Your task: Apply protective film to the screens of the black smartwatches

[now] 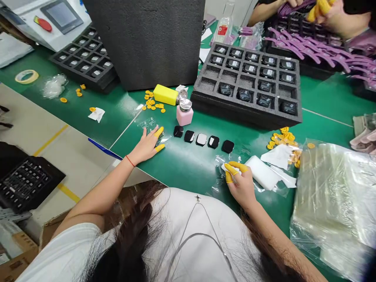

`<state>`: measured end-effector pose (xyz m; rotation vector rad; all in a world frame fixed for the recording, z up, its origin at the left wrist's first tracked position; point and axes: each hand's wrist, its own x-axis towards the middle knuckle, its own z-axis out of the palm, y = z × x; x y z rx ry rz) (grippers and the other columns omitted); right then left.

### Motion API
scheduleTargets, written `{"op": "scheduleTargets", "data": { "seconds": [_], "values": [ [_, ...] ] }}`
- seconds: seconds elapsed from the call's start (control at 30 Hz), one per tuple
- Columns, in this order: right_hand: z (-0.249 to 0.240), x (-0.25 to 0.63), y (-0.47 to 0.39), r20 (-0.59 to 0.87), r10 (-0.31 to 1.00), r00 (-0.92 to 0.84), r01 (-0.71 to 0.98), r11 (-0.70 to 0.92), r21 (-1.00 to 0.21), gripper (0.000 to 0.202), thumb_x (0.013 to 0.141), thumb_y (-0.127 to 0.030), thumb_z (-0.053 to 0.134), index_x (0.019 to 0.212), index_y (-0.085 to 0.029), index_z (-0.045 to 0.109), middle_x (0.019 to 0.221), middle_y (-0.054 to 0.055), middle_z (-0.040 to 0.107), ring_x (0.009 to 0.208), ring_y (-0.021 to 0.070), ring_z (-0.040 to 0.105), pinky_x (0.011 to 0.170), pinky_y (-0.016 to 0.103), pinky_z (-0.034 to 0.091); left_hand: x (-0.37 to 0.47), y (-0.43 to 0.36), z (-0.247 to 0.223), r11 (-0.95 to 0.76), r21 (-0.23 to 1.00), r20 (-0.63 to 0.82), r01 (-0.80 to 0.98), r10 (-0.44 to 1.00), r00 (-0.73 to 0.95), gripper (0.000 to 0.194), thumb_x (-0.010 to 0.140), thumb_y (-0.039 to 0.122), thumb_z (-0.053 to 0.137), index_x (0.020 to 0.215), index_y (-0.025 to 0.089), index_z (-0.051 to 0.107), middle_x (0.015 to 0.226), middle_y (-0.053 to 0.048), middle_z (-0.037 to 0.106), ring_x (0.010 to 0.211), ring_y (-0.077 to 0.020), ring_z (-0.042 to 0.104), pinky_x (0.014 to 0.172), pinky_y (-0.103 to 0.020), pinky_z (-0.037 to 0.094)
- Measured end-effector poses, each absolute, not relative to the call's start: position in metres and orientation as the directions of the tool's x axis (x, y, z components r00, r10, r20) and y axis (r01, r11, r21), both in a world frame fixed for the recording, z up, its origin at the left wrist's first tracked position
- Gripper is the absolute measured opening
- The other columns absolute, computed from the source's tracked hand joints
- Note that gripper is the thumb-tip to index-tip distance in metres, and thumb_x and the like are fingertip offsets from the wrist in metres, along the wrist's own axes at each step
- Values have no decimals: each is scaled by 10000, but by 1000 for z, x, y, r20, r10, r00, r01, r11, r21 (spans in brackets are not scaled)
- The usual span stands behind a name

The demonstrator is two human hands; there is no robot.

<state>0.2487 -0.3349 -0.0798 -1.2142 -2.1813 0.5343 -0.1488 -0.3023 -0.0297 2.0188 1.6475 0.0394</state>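
Pinching: right hand, closed on white wipe.
Spread: left hand, open over clear film.
Watch modules: row at frame centre, slanting down rightward, right end just above right hand.

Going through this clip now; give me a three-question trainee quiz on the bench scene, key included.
1. How many small square pieces lie in the row by the pink bottle?
2. True or false: the yellow bottle lies on its side.
3. Which of the wearer's hands pinches the white wipe?

Key: 1. Five. 2. True. 3. The right hand.
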Motion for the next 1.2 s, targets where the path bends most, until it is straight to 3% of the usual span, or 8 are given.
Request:
{"op": "scheduleTargets", "data": {
  "seconds": [0.23, 0.43, 0.53, 0.7, 0.8, 0.97, 1.1, 1.2],
  "values": [
    [-69, 183, -317, 422, 658, -624, 337, 714, -614, 226, 901, -127, 549, 1122, -149, 594, 1106, 141, 619, 1000, 248, 539, 840, 454, 488, -147, -422, 6, 12, 520, -246, 854, 960, 137, 467, 959, 316, 479, 1409, 214, 404, 1441, -89, 492, 1420, -252, 347, 1198, -586, 35],
    [-61, 82, -315, 268, 319, -909, 60, 737, -673, 453, 961, -344, 502, 1347, -108, 532, 1434, 139, 472, 1349, 291, 399, 1083, 493, 369, -147, -475, -12, 350, 669, 56, 656, 856, -514, 589, 999, 343, 396, 1486, 220, 89, 1357, -214, 503, 1039, -203, 661, 976, -478, 498],
    [-55, 57, -323, 131, 160, -978, 29, 733, -679, 506, 962, -355, 508, 1393, -91, 491, 1484, 126, 414, 1434, 299, 280, 1166, 535, 229, -156, -455, -20, 360, 770, -18, 527, 838, -545, 608, 970, 403, 448, 1468, 229, 145, 1309, -199, 551, 761, -128, 691, 764, -328, 588],
    [-52, 68, -334, 127, 75, -989, -44, 675, -737, 421, 987, -294, 456, 1357, -103, 518, 1419, 118, 497, 1438, 248, 296, 1176, 510, 217, -169, -408, -17, 336, 839, -104, 428, 871, -480, 737, 780, 383, 667, 1395, 173, 321, 1180, -175, 638, 810, -163, 702, 760, -318, 595],
    [-44, 87, -328, 217, 183, -959, -64, 605, -793, 381, 987, -290, 470, 1311, -102, 538, 1365, 123, 547, 1380, 245, 394, 1131, 499, 304, -157, -392, -3, 307, 852, -113, 424, 899, -424, 704, 760, 322, 694, 1373, 166, 385, 1109, -138, 669, 812, -164, 704, 828, -350, 590],
    [-4, 128, -300, 456, 649, -610, 33, 595, -803, 329, 939, -277, 563, 1253, -181, 542, 1313, 126, 551, 1240, 213, 487, 1030, 439, 425, -99, -377, 39, -2, 913, 117, 407, 959, -258, 648, 837, 191, 677, 1411, 302, 397, 1130, -39, 675, 869, -143, 705, 966, -396, 554],
    [18, 161, -295, 395, 724, -565, 133, 553, -823, 438, 903, -306, 632, 1307, -210, 493, 1251, 118, 574, 1180, 226, 512, 995, 443, 443, -51, -364, 53, -145, 891, 232, 431, 960, -158, 571, 872, 199, 661, 1380, 338, 441, 1104, -2, 691, 805, -132, 717, 1084, -447, 480],
    [16, 180, -303, 236, 842, -485, 139, 341, -930, 354, 920, -227, 584, 1266, -197, 513, 1058, 63, 657, 995, 175, 605, 909, 373, 497, -27, -353, 47, -161, 894, 226, 418, 968, -110, 528, 878, 227, 662, 1354, 328, 459, 1079, 2, 703, 805, -143, 719, 1068, -461, 498]
  ]
}}
